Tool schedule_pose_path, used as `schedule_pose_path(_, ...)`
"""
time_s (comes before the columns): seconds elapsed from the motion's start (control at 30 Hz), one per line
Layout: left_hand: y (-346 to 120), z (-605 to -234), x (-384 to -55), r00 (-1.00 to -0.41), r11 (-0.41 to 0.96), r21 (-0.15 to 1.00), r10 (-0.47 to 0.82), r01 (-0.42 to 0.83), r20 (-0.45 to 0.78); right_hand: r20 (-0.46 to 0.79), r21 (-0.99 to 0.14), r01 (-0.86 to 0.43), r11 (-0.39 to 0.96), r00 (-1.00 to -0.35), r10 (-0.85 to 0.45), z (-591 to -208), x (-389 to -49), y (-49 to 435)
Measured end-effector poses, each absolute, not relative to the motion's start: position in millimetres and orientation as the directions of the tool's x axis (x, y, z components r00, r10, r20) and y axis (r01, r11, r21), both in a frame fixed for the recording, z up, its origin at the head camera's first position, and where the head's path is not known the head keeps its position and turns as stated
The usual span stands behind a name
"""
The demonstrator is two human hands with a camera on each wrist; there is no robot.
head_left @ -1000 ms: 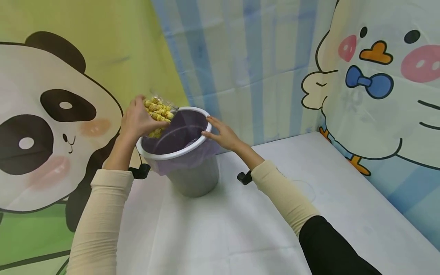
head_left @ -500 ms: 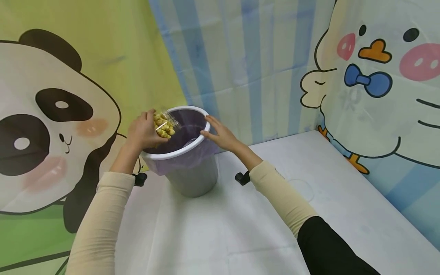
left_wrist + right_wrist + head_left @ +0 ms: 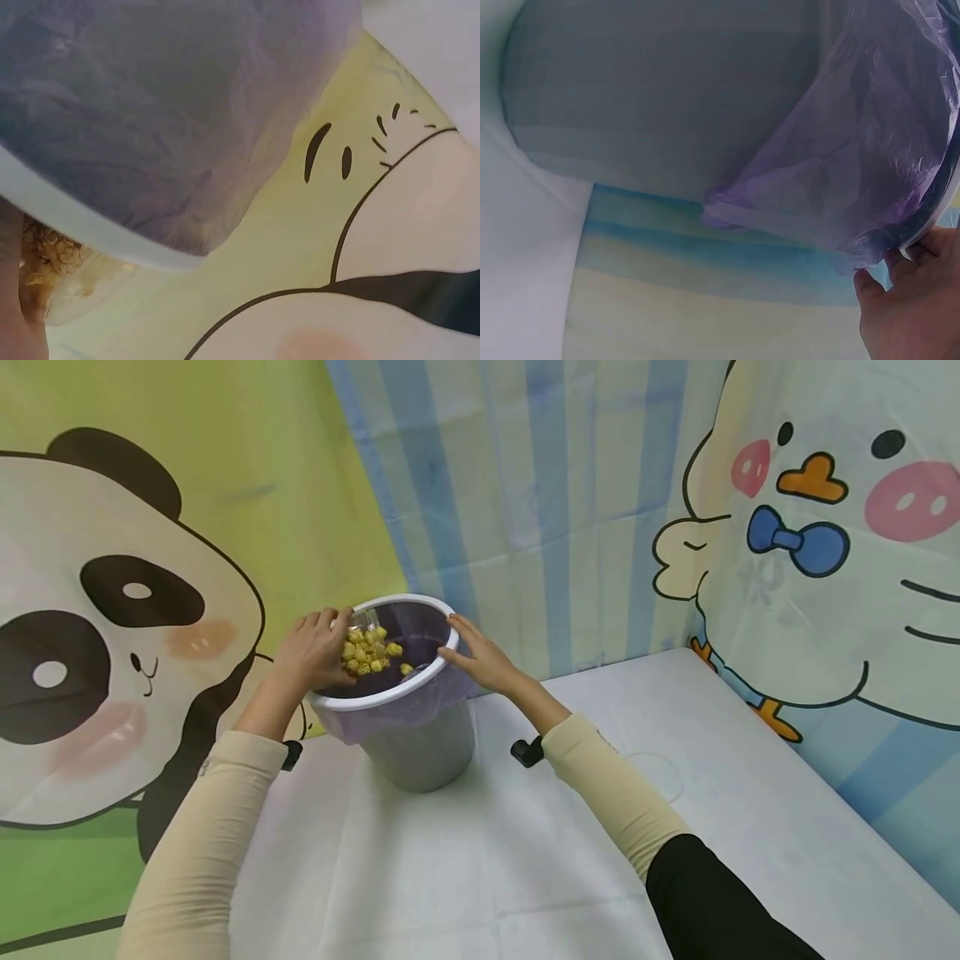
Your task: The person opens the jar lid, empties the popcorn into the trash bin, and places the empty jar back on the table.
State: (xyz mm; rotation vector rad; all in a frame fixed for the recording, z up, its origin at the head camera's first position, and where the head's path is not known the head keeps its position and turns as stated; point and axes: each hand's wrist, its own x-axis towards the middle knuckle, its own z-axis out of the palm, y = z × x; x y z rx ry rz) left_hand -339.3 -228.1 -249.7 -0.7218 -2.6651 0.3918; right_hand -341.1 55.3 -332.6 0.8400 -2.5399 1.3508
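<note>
Covering the left side of the head view, a printed panda point(image 3: 142, 643) shows on a yellow and green cloth. Just right of it a cream sleeve point(image 3: 210, 835) leads up to the left hand point(image 3: 311, 652), which grips a clear plastic container point(image 3: 366, 620) at the left rim of a grey bin; its fingers bend round the far side and its thumb lies on the near side, spaced by what they hold. Yellow popcorn point(image 3: 366, 652) is bunched beside that thumb, over the bin's mouth, with one loose piece point(image 3: 406, 669) near the front rim. The bin point(image 3: 427, 760) stands upright on the white counter point(image 3: 450, 868), a purple liner point(image 3: 405, 716) folded over its edge beneath the white rim point(image 3: 382, 697). On the rim's right side, the right hand point(image 3: 483, 656) has its thumb and fingers spread wide, tips touching the edge. Farther right, past blue-striped cloth point(image 3: 517, 502), a printed chick point(image 3: 817, 618) fills the corner.
</note>
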Motion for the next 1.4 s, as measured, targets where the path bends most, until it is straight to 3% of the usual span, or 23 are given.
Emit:
schedule_pose_path(0.8,-214,-210,-335,-0.682,0.562,-0.659,0.725,0.501,0.100,0.374,-0.743,-0.533,0.405,-0.832,-0.409,-335,-341,57)
schedule_pose_path(1.23,-221,-193,-330,-0.562,0.445,-0.708,0.823,0.548,0.082,0.370,-0.749,-0.532,0.394,-0.830,-0.417,-340,-342,55)
schedule_pose_path(1.4,-220,-177,-328,-0.542,0.394,-0.752,0.838,0.529,0.057,0.371,-0.762,-0.527,0.377,-0.831,-0.414,-336,-340,56)
